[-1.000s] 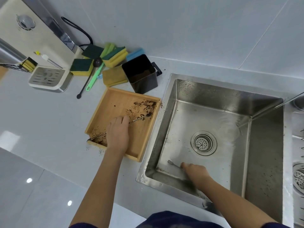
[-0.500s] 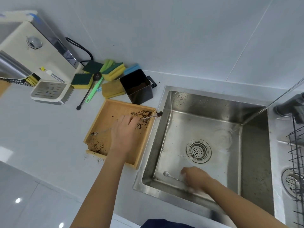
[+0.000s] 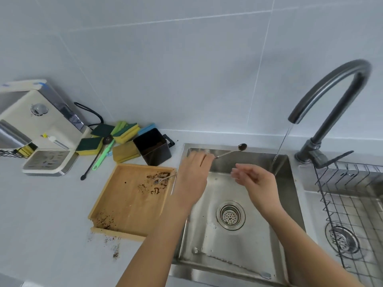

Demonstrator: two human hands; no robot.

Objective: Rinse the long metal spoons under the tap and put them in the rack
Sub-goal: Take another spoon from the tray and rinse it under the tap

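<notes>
My left hand (image 3: 193,179) grips a long metal spoon (image 3: 226,153) at mid-shaft, over the sink's (image 3: 244,160) left rim. Its bowl, caked with brown grounds, points toward the tap, and its other end sticks out over the wooden tray (image 3: 124,206). My right hand (image 3: 256,180) hovers above the basin with fingers loosely apart, holding nothing. A second metal spoon (image 3: 217,258) lies on the sink floor along the front wall. The curved grey tap (image 3: 329,90) pours a thin stream (image 3: 280,147) into the back right of the basin. The wire rack (image 3: 348,183) sits over the right-hand basin.
Brown grounds are scattered in the tray and on the counter in front of it. Behind the tray stand a black container (image 3: 153,149), several sponges (image 3: 124,154), a black long-handled scoop (image 3: 93,162) and a green brush (image 3: 103,155). A cream appliance (image 3: 37,129) fills the far left.
My left hand lifted the dirty spoon from the tray and carried it right, over the sink. My right hand let go of the spoon on the sink floor and rose. The view tilted up.
</notes>
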